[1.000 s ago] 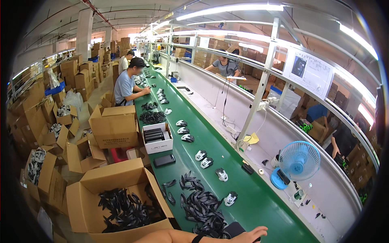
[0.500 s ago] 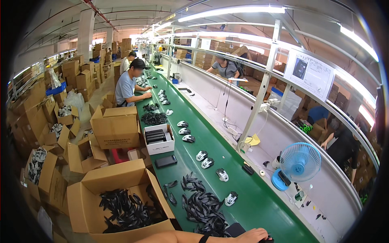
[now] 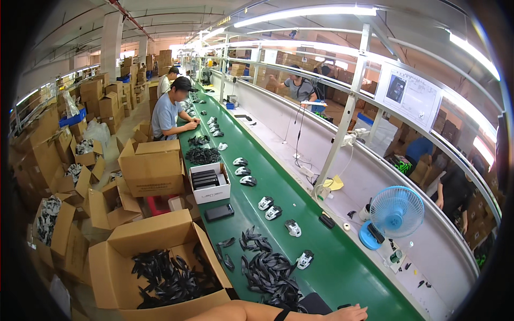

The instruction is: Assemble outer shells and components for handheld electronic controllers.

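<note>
The left hand [image 3: 350, 312] lies flat and loose, holding nothing, at the near edge of the green belt [image 3: 321, 251]. Beside it, a big pile of black parts [image 3: 270, 273] still waits.

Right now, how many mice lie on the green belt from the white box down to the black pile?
7 mice: three beside the white box, two below them, one opposite the fan, one beside the pile of black parts. Farther ones: too small to count.
</note>
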Demonstrator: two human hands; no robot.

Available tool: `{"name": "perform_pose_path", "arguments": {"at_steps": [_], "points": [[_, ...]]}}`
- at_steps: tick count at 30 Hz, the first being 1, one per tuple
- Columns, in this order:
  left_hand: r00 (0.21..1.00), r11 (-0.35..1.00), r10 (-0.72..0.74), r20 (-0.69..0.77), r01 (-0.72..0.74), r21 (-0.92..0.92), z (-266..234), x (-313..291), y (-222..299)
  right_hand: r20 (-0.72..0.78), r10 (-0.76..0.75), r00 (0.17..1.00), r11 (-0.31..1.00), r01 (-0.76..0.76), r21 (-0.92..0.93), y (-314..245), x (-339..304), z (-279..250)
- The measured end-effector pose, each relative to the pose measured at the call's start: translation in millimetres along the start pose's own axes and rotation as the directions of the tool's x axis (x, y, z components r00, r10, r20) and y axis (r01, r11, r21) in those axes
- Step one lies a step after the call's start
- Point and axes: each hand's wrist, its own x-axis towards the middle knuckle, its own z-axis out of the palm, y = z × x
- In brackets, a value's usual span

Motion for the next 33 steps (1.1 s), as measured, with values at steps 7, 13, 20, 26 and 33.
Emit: {"name": "perform_pose_path", "arguments": {"at_steps": [7, 13, 20, 26, 33], "points": [[0.918, 0.821, -0.377, 0.122, 0.392, -0.414, -18, 20, -13, -0.037, -0.029, 0.999, 0.984, 0.035, 0.174, -6, 14, -16], [0.825, 0.401, -0.534, 0.186, 0.44, -0.804, 12, 19, -1, -0.235, 0.253, 0.938, 0.808, -0.071, 0.585, -10, 20, -14], [0.8, 0.65, -0.599, 0.039, 0.514, -0.559, 9, 54, -21, -0.271, 0.274, 0.923, 0.833, -0.087, 0.547, 21, 23, 8], [0.66, 0.396, -0.724, 0.201, 0.636, -0.662, 34, 29, -19, -0.513, 0.251, 0.821, 0.534, 0.325, 0.781, -27, 75, -6], [0.635, 0.291, -0.754, 0.168, 0.552, -0.782, 41, 38, -24, -0.199, -0.006, 0.98, 0.861, 0.106, 0.498, 30, 104, -12]]}}
